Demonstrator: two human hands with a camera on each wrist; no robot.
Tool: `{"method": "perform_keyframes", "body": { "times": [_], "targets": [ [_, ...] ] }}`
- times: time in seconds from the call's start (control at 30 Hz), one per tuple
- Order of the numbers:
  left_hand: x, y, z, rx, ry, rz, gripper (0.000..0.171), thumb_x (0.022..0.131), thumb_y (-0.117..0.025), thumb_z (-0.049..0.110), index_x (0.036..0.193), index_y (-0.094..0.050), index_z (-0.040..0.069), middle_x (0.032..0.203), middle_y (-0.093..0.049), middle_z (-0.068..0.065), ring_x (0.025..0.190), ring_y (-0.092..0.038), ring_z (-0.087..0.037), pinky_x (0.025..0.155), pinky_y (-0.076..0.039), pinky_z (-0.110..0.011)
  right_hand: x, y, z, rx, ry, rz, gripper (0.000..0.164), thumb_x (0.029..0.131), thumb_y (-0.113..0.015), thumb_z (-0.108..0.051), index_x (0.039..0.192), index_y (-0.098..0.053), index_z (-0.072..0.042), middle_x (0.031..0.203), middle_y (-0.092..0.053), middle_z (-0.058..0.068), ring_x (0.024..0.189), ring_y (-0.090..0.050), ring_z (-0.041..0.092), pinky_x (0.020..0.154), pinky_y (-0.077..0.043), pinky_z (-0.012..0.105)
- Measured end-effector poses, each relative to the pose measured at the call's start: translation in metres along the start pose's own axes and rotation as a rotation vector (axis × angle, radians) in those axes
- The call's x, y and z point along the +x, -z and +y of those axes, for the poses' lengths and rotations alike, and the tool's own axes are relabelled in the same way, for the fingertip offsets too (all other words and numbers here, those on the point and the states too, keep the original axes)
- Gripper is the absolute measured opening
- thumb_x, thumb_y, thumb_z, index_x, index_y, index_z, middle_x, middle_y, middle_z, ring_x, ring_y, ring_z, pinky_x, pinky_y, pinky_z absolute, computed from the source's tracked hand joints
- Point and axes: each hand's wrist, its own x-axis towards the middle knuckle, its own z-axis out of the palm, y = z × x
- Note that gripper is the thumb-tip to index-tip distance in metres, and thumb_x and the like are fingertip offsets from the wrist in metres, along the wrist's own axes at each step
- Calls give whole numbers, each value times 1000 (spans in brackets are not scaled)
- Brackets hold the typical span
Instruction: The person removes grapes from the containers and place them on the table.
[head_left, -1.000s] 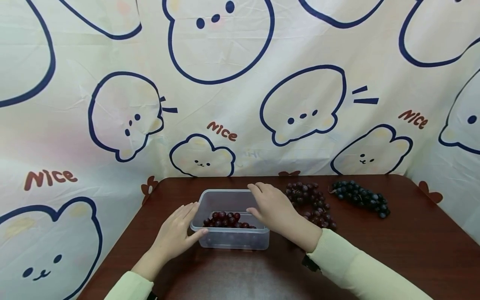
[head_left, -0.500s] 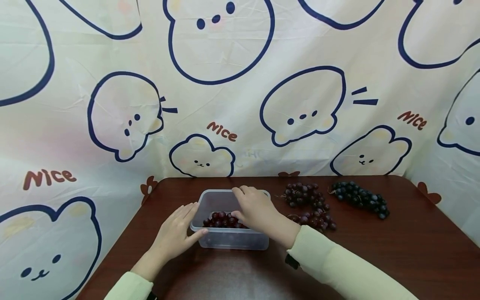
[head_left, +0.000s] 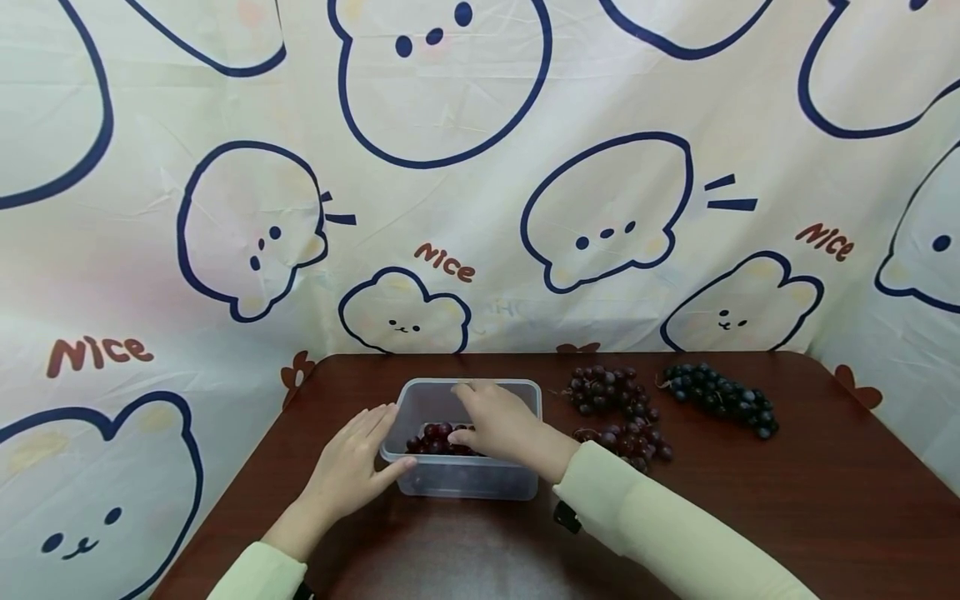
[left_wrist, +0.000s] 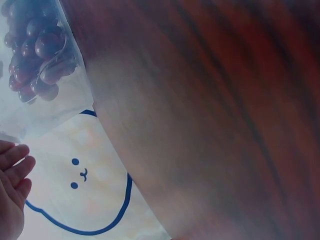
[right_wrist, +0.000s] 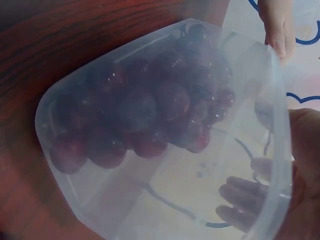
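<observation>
A clear plastic box (head_left: 468, 481) stands on the table with a bunch of dark red grapes (head_left: 437, 437) inside. Through its wall the right wrist view shows the same grapes (right_wrist: 140, 110) massed together. My left hand (head_left: 347, 461) rests at the box's left side, fingers straight and thumb at the front rim; the left wrist view catches only part of this hand (left_wrist: 11, 200). Over the right part of the box reaches my right hand (head_left: 498, 421). Its fingers (right_wrist: 242, 197) show dimly through the wall, loosely bent and apart from the grapes.
Right of the box lie more dark red grapes (head_left: 609, 390) in a loose spread. Farther right is a long bunch of blue-black grapes (head_left: 720, 396). The brown table (head_left: 810, 467) ends at a printed cloth backdrop (head_left: 480, 208).
My right hand has moved left and slightly down, from the box's right rim to over its inside. My left hand and the box have stayed in place.
</observation>
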Motion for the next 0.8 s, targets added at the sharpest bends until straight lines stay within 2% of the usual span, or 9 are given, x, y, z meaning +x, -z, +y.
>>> {"method": "perform_keyframes", "body": {
  "times": [0.13, 0.23, 0.53, 0.8],
  "targets": [
    [-1, -1, 0, -3, 0, -7, 80, 85, -66, 56, 136, -53, -3, 134, -56, -18, 124, -52, -33, 107, -36, -50, 6, -5, 3, 102, -65, -83, 66, 89, -70, -41, 140, -49, -6, 136, -54, 11, 120, -55, 24, 97, -48, 40],
    [-1, -1, -1, -5, -3, -7, 80, 86, -64, 57, 136, -53, -4, 134, -56, -18, 124, -52, -33, 108, -36, -49, 9, -7, 4, 142, -94, -113, 67, 88, -70, -43, 141, -49, -8, 136, -55, 9, 119, -56, 23, 96, -48, 40],
    [1, 0, -1, -6, -15, 3, 80, 87, -63, 58, 135, -53, -5, 133, -57, -19, 124, -52, -33, 107, -36, -48, 14, -13, -2, 134, -93, -154, 70, 82, -77, -42, 138, -52, -6, 130, -59, 9, 119, -56, 23, 97, -48, 39],
    [0, 0, -1, -11, -22, 14, 79, 87, -63, 57, 135, -54, -5, 132, -57, -20, 123, -52, -33, 106, -37, -49, 21, -17, -4, 146, -119, -229, 68, 81, -79, -41, 135, -55, -8, 128, -60, 7, 116, -57, 22, 94, -50, 37]
  ]
}}
